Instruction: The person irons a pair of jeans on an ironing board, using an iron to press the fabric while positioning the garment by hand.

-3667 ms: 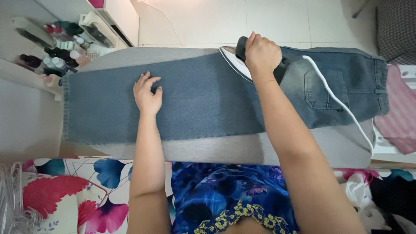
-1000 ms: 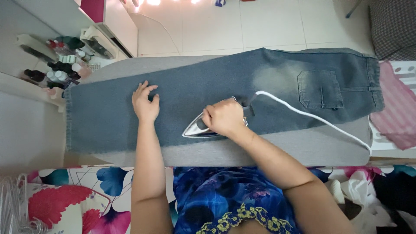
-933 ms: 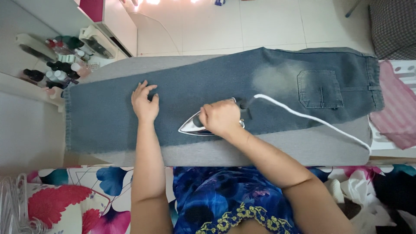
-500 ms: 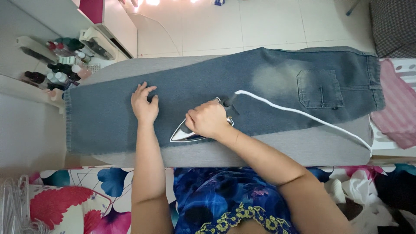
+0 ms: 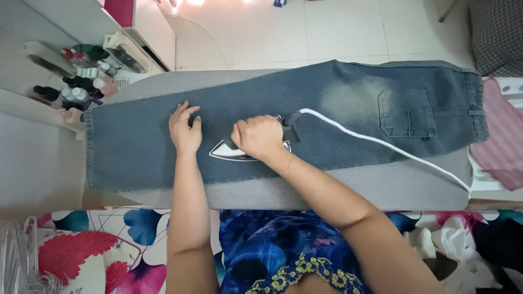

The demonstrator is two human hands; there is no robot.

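Note:
A pair of blue jeans (image 5: 338, 109) lies flat along a grey ironing board (image 5: 381, 185), waist and back pocket at the right, leg hem at the left. My right hand (image 5: 257, 136) grips the handle of a clothes iron (image 5: 226, 154) whose soleplate rests on the leg, tip pointing left. A white cord (image 5: 381, 146) runs from the iron to the right over the jeans and the board. My left hand (image 5: 185, 129) lies flat on the denim, fingers spread, just left of the iron's tip.
Several bottles (image 5: 81, 81) stand on a shelf at the far left. A pink striped cloth (image 5: 504, 141) lies past the board's right end. Floral bedding (image 5: 81, 245) and wire hangers (image 5: 19, 261) sit near me at the lower left. White floor tiles (image 5: 327, 27) lie beyond the board.
My right hand has slid the iron leftward along the jeans leg, from the board's near edge toward my left hand. The cord trailed after it. My left hand stayed pressed in place.

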